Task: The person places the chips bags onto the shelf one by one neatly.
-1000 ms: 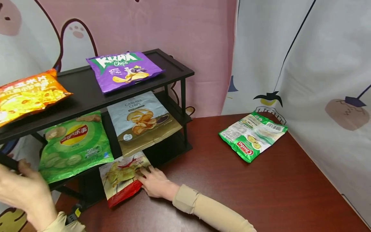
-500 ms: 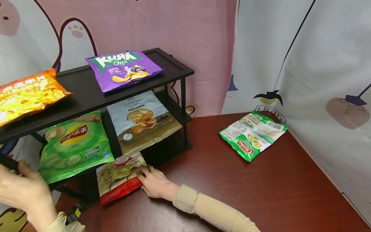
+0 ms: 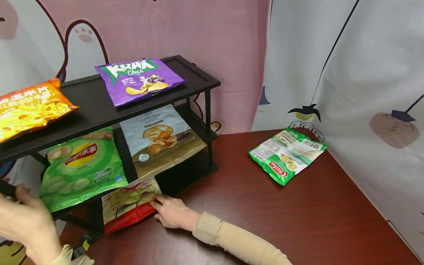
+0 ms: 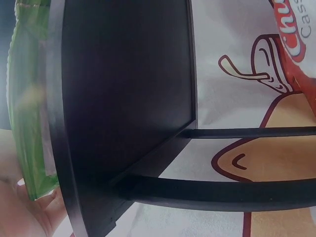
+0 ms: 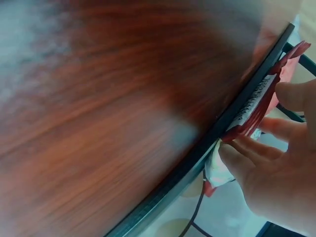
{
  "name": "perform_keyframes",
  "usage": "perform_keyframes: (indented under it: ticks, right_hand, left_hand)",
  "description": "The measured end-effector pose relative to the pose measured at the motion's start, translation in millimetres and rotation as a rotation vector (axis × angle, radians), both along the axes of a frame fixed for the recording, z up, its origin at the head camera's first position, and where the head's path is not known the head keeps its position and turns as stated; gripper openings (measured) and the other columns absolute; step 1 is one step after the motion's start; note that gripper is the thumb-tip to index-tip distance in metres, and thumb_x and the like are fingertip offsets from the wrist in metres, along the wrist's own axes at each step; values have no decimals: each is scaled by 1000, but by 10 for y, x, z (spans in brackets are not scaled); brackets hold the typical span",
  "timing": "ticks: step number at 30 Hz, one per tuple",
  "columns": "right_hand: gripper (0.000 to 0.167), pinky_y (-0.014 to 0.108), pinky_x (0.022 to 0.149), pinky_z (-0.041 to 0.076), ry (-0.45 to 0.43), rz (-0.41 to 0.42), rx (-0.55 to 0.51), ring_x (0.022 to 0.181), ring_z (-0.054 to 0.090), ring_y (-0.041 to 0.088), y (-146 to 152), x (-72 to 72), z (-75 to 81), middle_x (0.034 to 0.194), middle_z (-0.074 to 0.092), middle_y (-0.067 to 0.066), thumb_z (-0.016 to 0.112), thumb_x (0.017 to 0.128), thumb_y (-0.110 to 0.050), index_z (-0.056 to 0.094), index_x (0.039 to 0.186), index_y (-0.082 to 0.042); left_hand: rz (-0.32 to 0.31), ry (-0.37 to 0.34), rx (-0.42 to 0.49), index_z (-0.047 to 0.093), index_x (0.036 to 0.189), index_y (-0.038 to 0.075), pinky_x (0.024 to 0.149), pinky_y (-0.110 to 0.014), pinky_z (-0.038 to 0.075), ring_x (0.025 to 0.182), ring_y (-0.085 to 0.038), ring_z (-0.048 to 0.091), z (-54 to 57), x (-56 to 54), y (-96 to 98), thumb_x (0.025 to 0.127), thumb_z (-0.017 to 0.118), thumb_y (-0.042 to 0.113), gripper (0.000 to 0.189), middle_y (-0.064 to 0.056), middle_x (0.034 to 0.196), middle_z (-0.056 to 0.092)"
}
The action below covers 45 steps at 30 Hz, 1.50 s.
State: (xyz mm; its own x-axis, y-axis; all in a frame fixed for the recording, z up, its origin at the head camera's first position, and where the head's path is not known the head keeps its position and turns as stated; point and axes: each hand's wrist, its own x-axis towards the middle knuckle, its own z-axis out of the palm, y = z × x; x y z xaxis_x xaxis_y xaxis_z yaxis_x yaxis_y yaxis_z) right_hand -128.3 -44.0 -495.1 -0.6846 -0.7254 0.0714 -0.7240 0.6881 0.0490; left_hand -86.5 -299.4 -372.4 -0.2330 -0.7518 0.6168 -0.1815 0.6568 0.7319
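A red-and-cream chip bag [image 3: 129, 204] lies on the bottom shelf of a black rack [image 3: 96, 106], partly hidden under the middle shelf. My right hand [image 3: 173, 211] touches its right edge with extended fingers; in the right wrist view those fingers [image 5: 247, 150] press at the bag's red edge [image 5: 254, 116]. At the far left my left hand [image 3: 28, 221] grips the rack's dark frame, its thumb showing and most fingers hidden. Beside it, a green chip bag [image 3: 82, 167] and a blue-and-brown cassava chip bag [image 3: 162, 140] rest on the middle shelf.
An orange snack bag [image 3: 33, 108] and a purple chip bag [image 3: 139, 81] lie on the top shelf. A green-and-white Chuba bag [image 3: 286, 156] lies on the wooden table [image 3: 281, 221] at right. Printed cloth [image 3: 357, 73] hangs behind.
The red-and-cream bag has slid left and further under the middle shelf, pushed by my right hand, which has shifted slightly left. The left hand keeps its place at the rack.
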Motion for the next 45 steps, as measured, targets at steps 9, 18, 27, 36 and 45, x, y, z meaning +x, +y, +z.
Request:
perform_keyframes:
  ticks: [9, 18, 27, 36, 45]
  right_hand:
    - [51, 19, 98, 44, -24, 5, 28, 131, 47, 9, -103, -77, -15, 146, 45, -5, 49, 95, -44, 44, 142, -26]
    - [50, 21, 104, 39, -184, 71, -25, 136, 42, 10, 127, -201, 28, 152, 38, -2, 43, 98, -41, 39, 145, -25]
    - [44, 32, 104, 42, -176, 40, -237, 132, 47, 19, 950, -383, 263, 145, 46, 8, 48, 98, -26, 46, 140, -15]
    - [44, 44, 103, 41, -116, -278, -467, 126, 52, 27, 2216, -612, 466, 135, 54, 13, 58, 92, -15, 51, 134, -5]
    - [75, 66, 105, 25, -220, -633, -198, 134, 25, 56, 3329, -526, 535, 146, 31, 31, 73, 80, -26, 39, 141, -1]
  left_hand:
    - [4, -5, -7, 50, 136, 14, 100, -58, 31, 122, -43, 47, -27, -11, -20, 98, 40, 37, 45, -23, 130, 54]
    - [1, -6, -14, 49, 137, 14, 102, -57, 30, 124, -43, 46, -35, -17, -20, 98, 41, 37, 46, -23, 131, 53]
    - [-6, -8, 15, 50, 135, 14, 102, -56, 31, 124, -42, 47, -29, -9, -9, 98, 42, 37, 45, -22, 131, 54]
    - [-17, -2, 16, 55, 131, 15, 98, -55, 34, 120, -41, 51, -7, 3, -8, 97, 43, 35, 41, -18, 129, 58]
    - [-10, 3, 34, 55, 131, 16, 99, -56, 32, 120, -41, 50, -33, -19, -43, 97, 43, 37, 42, -18, 127, 58]
